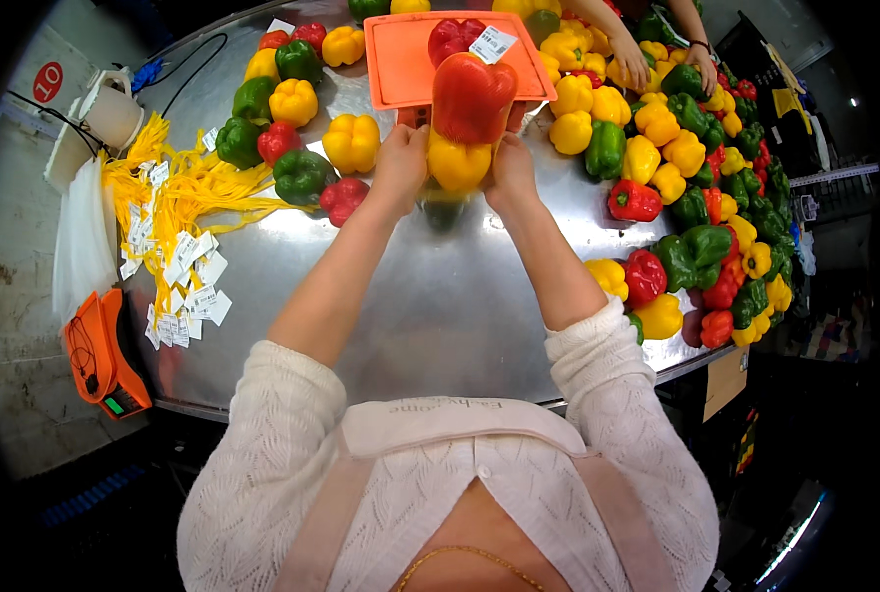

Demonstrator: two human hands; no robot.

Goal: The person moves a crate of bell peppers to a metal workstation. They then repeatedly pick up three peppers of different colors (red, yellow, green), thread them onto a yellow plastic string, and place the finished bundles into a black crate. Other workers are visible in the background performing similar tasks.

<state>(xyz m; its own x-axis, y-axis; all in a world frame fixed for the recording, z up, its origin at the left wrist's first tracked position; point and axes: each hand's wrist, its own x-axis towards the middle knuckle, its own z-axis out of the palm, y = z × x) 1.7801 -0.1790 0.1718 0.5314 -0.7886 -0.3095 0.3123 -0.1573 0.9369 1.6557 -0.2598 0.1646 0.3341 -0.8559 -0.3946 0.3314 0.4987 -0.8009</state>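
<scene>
A pack of bell peppers point(473, 99), with red ones above a yellow one, stands out in front of the orange weighing scale point(389, 84). A fine mesh seems to cover it, and a white label point(492, 44) sits on its top red pepper. My left hand point(401, 166) is closed at the left side of the yellow pepper, its fingertips hidden. On the opposite side my right hand point(512, 170) is closed likewise, fingertips also out of sight. Below the yellow pepper a dark green shape shows dimly; I cannot tell whether it is a pepper or a reflection.
Loose bell peppers point(685, 153) crowd the right of the metal table point(440, 326); several more point(295, 102) lie at the left. Yellow mesh sleeves with white tags point(188, 183) lie at left, above a second orange scale point(105, 360). A co-worker's hands point(632, 64) reach among the far-right peppers.
</scene>
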